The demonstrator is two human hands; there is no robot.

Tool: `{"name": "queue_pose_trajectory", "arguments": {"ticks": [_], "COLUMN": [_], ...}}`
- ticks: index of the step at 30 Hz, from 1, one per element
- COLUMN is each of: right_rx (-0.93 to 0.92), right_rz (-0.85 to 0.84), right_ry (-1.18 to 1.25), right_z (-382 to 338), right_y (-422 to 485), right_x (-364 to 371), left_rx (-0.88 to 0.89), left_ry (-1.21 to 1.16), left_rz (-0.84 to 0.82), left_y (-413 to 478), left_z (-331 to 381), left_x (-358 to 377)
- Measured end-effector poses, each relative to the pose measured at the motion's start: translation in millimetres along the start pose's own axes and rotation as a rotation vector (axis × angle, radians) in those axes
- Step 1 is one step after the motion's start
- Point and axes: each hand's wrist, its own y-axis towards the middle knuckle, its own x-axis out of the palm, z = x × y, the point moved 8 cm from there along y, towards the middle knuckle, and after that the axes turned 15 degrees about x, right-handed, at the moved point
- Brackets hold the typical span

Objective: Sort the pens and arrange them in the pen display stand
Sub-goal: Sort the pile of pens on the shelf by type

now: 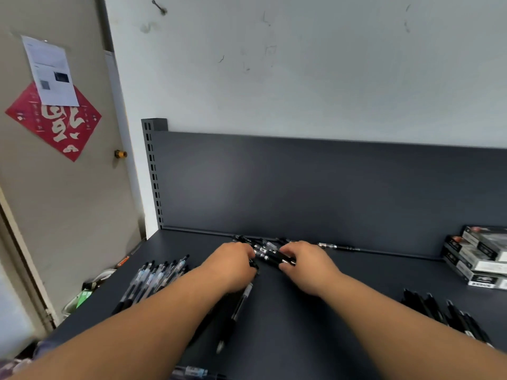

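Loose black pens (264, 249) lie in a pile near the back of the dark grey shelf (301, 311). My left hand (233, 266) rests on the pile's left side with fingers curled around a pen. My right hand (307, 263) grips a black pen (277, 259) at the pile's right side. A row of clear-barrelled pens (153, 279) lies at the left. A group of black pens (444, 314) lies at the right. One black pen (236, 314) lies under my left wrist. Another single pen (338, 246) lies by the back panel.
Stacked pen boxes (478, 256) stand at the shelf's right end. The shelf's back panel (301, 187) rises behind the pile. A door (55, 160) with a red paper sign is on the left. Another pen (192, 372) lies at the front edge.
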Motion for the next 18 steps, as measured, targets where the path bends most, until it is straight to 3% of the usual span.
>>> {"name": "queue_pose_trajectory", "arguments": {"ticks": [3,7,18], "right_rx": [-0.064,-0.101,-0.07], "right_rz": [0.014,0.043,0.02], "right_ry": [-0.021,-0.017,-0.137], "right_z": [-6,-6,-14], "right_y": [-1,-1,12], "right_x": [5,5,16], "left_rx": [0.014,0.023,-0.026], "left_ry": [0.056,0.074,0.166], "left_rz": [-0.091,-0.09,-0.189], "left_y": [3,3,-8], "left_z": [7,8,-8], "left_x": [11,15,15]}}
